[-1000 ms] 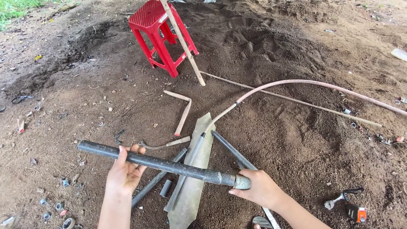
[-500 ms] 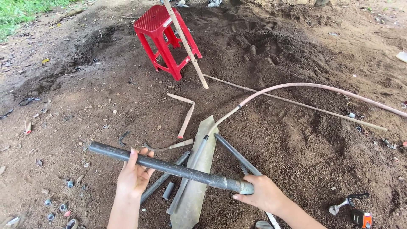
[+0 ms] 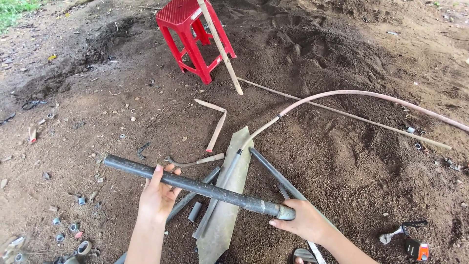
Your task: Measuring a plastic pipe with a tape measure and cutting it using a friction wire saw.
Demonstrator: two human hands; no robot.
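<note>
A dark grey pipe [image 3: 195, 186] is held level above the dirt ground [image 3: 342, 161]. The left hand [image 3: 157, 196] is closed around its middle; the right hand [image 3: 305, 221] grips its collared end. A flat grey slab [image 3: 229, 195] lies beneath, a red stool [image 3: 193, 34] well beyond.

**Around the work area**

At the top of your view a red plastic stool [image 3: 193, 36] stands on the dirt, a pale stick [image 3: 220, 46] leaning across it. A pinkish hose [image 3: 371, 96] arcs in from the right. At lower right lies an orange-and-black tool [image 3: 416, 249]. Small pipe fittings [image 3: 73, 229] dot the lower left.
</note>
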